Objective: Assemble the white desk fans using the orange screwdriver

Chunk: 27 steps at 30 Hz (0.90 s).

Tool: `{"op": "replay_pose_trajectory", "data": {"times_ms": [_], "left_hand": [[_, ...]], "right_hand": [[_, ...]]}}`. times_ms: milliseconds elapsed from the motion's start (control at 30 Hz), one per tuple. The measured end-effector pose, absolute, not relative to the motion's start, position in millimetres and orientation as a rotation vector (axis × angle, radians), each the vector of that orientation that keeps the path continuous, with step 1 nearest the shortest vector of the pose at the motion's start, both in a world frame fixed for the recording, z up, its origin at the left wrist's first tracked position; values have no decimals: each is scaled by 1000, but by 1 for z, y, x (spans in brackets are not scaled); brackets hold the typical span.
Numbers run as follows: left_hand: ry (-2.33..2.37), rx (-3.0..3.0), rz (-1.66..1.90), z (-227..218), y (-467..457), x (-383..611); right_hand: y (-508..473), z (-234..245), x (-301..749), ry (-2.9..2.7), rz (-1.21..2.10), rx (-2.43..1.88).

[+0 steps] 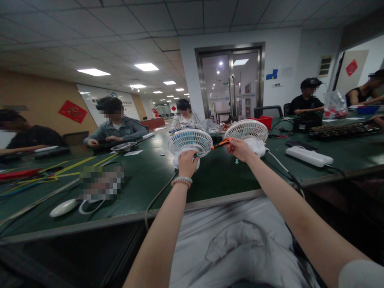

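Observation:
Two small white fans stand on the green table before me, a left fan [189,140] and a right fan [246,130]. My right hand [238,149] grips an orange and black screwdriver [221,143] between the fans, its shaft pointing left. Close against the back of the left fan, my left hand [187,161] has its fingers closed around a small teal piece [197,155] at the screwdriver's tip. The exact contact there is too small to make out. Under the right fan shows a pale teal knob [237,161].
A white power strip [309,156] and a dark phone [301,145] lie at right. Behind the fans is a red bin [261,121]. At left are a white oval object [63,208] and coloured wires [75,163]. Several people sit around the table.

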<state>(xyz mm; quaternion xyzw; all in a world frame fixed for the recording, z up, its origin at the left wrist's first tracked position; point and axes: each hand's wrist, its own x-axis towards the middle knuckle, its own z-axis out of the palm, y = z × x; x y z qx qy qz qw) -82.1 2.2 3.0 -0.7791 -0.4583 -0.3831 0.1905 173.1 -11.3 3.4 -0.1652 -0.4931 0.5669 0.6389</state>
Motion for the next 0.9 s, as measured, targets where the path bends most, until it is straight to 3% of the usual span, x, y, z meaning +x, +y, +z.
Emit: {"op": "replay_pose_trajectory", "data": {"times_ms": [900], "left_hand": [[-1250, -2187, -1095, -1, 7, -86]], "right_hand": [[-11, 2, 169, -1089, 1262, -447]]}}
